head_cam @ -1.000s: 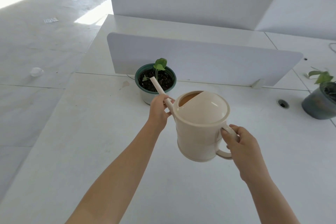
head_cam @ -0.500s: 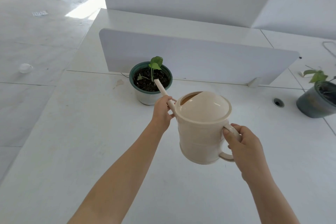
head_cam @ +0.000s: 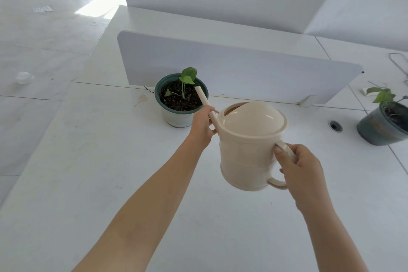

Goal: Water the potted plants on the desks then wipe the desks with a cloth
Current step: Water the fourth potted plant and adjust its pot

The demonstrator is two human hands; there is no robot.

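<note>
Right hand (head_cam: 302, 174) wrapped round handle of cream watering can (head_cam: 249, 146), held above desk (head_cam: 88, 161); left hand (head_cam: 202, 126) pinching spout, tip over soil of green pot (head_cam: 181, 104) at back edge by divider. No water visible. Dark pot (head_cam: 379, 126) at right edge still waiting; wiping not begun, no cloth seen.

Bare forearms, seemingly no sleeves or jewellery

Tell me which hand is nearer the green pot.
Left. The left hand grips the watering can's spout just short of the green pot; the right hand holds the handle on the can's far side.
</note>
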